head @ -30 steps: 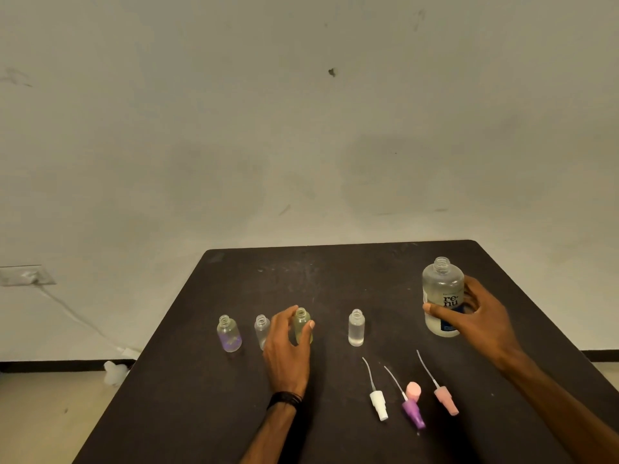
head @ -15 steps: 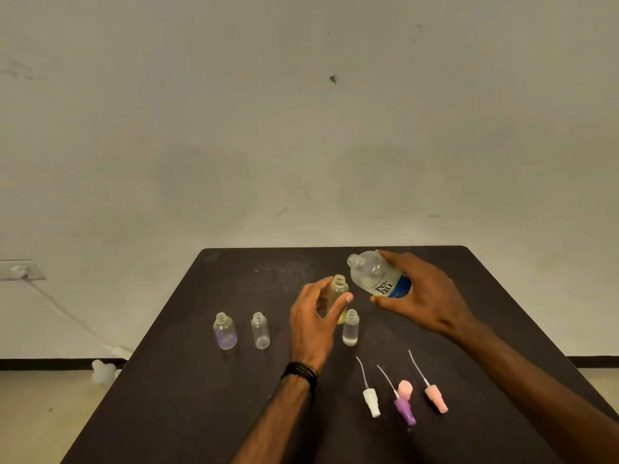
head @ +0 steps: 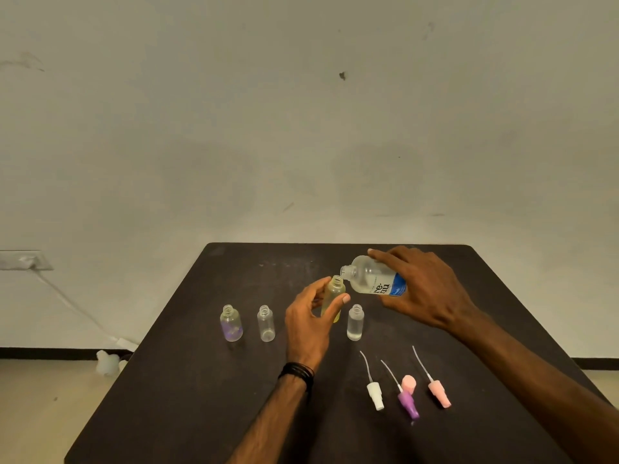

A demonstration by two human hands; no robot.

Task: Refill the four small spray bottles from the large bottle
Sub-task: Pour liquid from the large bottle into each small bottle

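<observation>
My left hand (head: 310,326) pinches the yellowish small bottle (head: 333,298) between thumb and fingers, lifted off the table (head: 187,396). My right hand (head: 423,289) wraps the large bottle (head: 371,276), tipped on its side, its open mouth just above the small bottle's neck. Clear small bottle (head: 355,322) stands just right of my left thumb; another clear one (head: 266,323) and a purple-tinted one (head: 231,323) stand left of my knuckles. Spray heads lie nearer me: white (head: 375,395), purple (head: 408,403), pink (head: 439,393), plus a pink cap (head: 409,383).

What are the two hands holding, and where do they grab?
Left hand grips the yellow bottle around its body; right hand grips the big bottle around its lower body.
</observation>
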